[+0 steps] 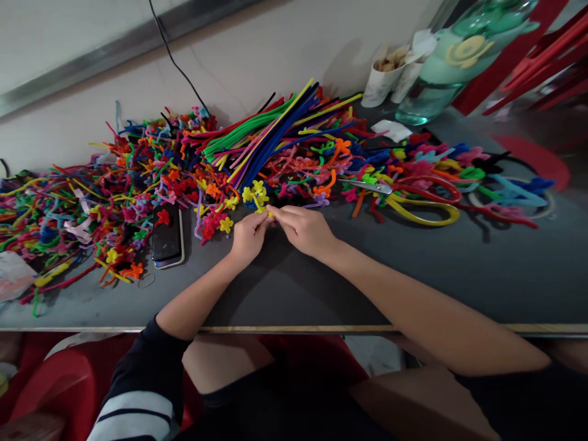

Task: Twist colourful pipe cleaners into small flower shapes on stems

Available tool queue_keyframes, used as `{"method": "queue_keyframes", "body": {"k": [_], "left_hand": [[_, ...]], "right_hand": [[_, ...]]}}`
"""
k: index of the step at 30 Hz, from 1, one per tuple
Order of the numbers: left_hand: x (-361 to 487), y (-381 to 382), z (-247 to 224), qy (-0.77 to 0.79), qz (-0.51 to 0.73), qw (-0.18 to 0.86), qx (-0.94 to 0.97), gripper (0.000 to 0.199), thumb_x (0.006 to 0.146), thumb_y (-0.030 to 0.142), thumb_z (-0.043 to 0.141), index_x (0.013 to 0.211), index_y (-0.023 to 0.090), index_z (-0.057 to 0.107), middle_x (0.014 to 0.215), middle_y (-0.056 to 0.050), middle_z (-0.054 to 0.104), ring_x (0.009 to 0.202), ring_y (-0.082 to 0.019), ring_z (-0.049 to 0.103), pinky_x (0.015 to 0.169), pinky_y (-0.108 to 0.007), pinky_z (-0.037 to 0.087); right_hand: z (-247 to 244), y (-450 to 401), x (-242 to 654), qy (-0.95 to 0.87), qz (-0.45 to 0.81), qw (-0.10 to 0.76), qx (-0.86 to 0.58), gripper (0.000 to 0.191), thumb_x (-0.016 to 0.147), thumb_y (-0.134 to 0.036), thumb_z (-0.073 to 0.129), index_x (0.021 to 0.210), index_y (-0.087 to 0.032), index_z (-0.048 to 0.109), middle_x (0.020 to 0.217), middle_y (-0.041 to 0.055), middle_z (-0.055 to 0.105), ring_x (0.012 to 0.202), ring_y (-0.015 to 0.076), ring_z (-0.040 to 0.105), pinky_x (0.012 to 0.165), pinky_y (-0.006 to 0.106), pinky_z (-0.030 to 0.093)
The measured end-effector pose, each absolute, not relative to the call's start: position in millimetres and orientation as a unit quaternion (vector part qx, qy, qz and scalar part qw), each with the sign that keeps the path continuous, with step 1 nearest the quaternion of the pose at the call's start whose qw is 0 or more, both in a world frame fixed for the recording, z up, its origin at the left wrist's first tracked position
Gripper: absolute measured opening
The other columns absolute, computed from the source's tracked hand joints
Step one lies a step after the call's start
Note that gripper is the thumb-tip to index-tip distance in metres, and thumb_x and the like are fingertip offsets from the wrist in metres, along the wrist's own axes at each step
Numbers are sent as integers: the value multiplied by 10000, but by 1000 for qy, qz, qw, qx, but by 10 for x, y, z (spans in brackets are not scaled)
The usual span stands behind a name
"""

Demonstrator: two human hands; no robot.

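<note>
The fingers of the right hand and those of the left hand are drawn together in a close pinch, tips nearly meeting, on the lower end of a yellow fuzzy-wire piece near the centre of the frame. Its upper part is already bent into small petal-like loops; the lower end is hidden between the fingertips, so whether it is fastened cannot be told.

Just above the hands, a bundle of straight fuzzy stems lies unshaped. Shaped flowers are scattered about it, among them an orange flower and a yellow flower. By the look of it, much shaping is done, while the bundle is untouched and the piece in hand seems well advanced.

Farther out, a dark phone rests on the surface, left of the hands, beside a large tangled heap reaching the left edge. Right of centre lie what look like metal scissors.

No brand or wording can be read. The green bottle at upper right bears a pale yellow round emblem; print on the plastic wrapper at the left edge is too blurred to make out.
</note>
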State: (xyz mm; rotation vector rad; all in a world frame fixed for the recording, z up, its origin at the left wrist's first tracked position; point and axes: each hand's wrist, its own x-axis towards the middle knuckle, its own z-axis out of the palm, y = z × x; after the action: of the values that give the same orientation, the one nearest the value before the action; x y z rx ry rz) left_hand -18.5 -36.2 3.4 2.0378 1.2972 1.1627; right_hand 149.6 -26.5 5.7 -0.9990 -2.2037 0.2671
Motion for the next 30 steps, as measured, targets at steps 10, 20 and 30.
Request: {"method": "queue_keyframes", "body": {"k": [10, 20, 30], "left_hand": [[-162, -352, -6, 485, 457, 260, 699, 334, 910, 416, 529, 1129, 185, 630, 971, -78, 704, 801, -155, 658, 712, -280, 529], [-154, -348, -31, 482, 487, 320, 655, 238, 889, 323, 568, 1070, 182, 632, 818, -29, 693, 626, -95, 642, 618, -219, 538], [-149, -375, -21, 511, 512, 298, 623, 156, 829, 224, 593, 947, 156, 669, 783, -31, 708, 616, -84, 629, 584, -194, 515]], "right_hand": [[80, -275, 1467, -790, 127, 425, -423, 435, 883, -226, 489, 1306, -182, 581, 1012, 75, 716, 801, 183, 669, 689, 307, 545], [141, -235, 1500, -759, 152, 500, -389, 183, 870, -310, 589, 848, -202, 734, 862, 50, 740, 756, 164, 688, 655, 268, 540], [125, -288, 1456, -778, 108, 484, -386, 207, 905, -309, 564, 859, -197, 732, 868, 48, 747, 777, 162, 696, 661, 265, 525]]}}
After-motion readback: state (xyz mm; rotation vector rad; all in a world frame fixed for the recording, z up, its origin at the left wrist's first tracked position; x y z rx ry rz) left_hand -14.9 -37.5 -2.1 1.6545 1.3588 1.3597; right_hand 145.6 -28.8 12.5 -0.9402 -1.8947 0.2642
